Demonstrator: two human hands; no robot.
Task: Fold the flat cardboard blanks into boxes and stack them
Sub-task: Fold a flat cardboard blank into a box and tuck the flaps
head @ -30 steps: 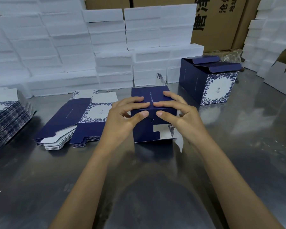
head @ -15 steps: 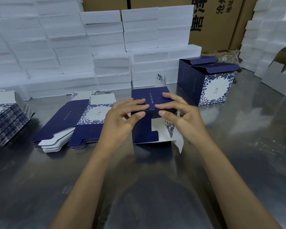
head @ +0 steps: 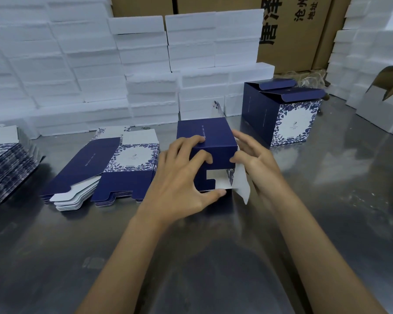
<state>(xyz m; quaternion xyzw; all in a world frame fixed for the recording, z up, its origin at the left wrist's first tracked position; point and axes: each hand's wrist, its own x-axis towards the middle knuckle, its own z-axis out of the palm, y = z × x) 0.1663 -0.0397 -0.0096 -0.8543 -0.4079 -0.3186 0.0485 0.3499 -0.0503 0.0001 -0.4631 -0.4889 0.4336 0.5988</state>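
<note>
**Both hands on a half-folded box**

The left hand (head: 182,177) grips the box (head: 210,141), fingers curled over its dark blue top and the thumb stretched along its bottom edge at the table (head: 327,223). The right hand (head: 256,164) holds the box's right side, thumb pinching the near top corner, fingers spread behind a loose white flap (head: 242,189) that hangs open. Just left of the box lies a pile of blanks (head: 104,171); farther left, another pile (head: 7,164) at the table's edge. Right of the box and behind it stand two finished boxes (head: 281,112), lids up. Behind the box rise white foam blocks (head: 123,64).
</note>
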